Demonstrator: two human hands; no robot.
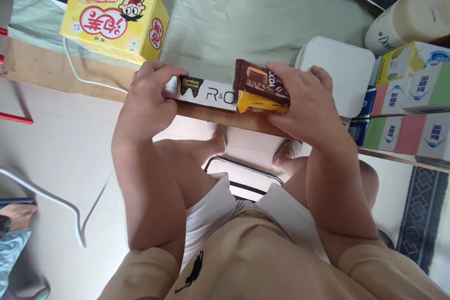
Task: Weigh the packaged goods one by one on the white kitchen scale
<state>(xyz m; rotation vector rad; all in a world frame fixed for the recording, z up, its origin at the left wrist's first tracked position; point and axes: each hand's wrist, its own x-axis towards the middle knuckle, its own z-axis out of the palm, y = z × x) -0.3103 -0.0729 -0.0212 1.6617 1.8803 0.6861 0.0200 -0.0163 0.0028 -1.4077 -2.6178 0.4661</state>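
White cardboard shows at the centre of the frame: a long box [214, 95], its left end gripped in our left hand [147, 98]. Near its right end we hold a brown snack packet [255, 78] in our right hand [305, 98]; a yellow carton [105, 16] sits upper left.

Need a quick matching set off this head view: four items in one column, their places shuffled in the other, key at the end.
Column one
1. Bamboo Charcoal box
2. Brown cocoa packet
3. Yellow carton
4. Dove bottle

Column two
A. Upper left of the picture
B. In the grasp of the right hand
C. At the right edge of the picture, near the top
D. In the grasp of the left hand

Pairs: 1-D, 2-B, 3-A, 4-C
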